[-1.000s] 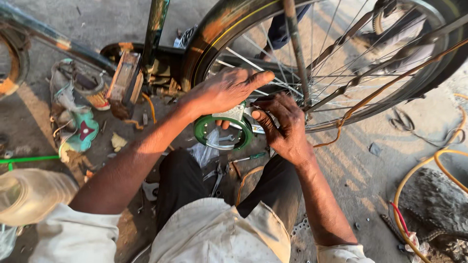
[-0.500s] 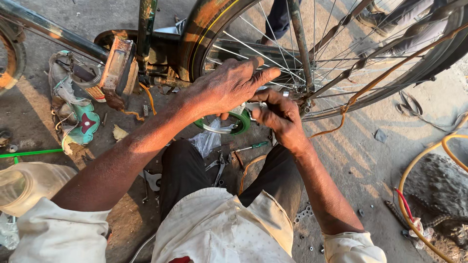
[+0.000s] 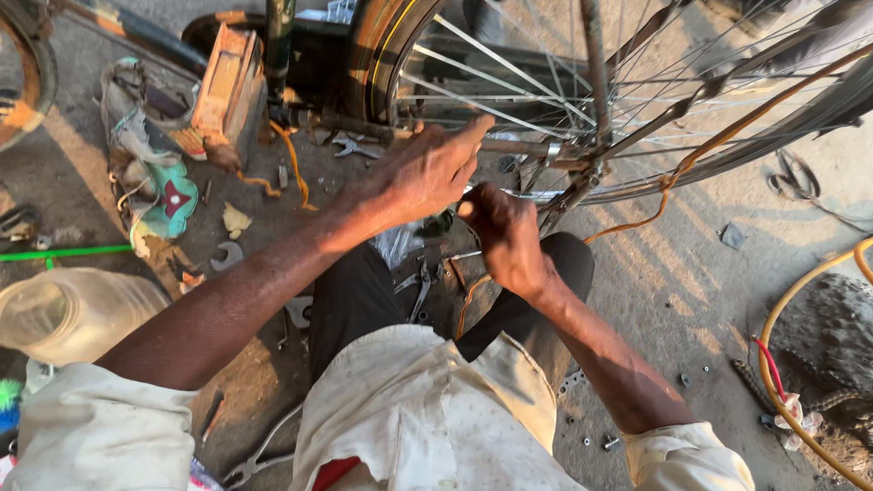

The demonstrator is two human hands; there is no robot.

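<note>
Crouched close, the left hand (image 3: 427, 173) lies spread over the wheel (image 3: 582, 100) near its hub to steady it, while the right hand (image 3: 505, 232) is curled shut around something I cannot make out.

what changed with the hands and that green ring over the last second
Both hands shifted up toward the bicycle wheel. The left hand now covers most of the green ring, which was in plain view before. The right hand stays closed just below it. The wheel stayed put.

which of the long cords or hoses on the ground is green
The thin straight green rod-like hose at the far left edge. The curved yellow hose lies at the right, and the orange cord runs through the bicycle wheel's spokes.
</note>
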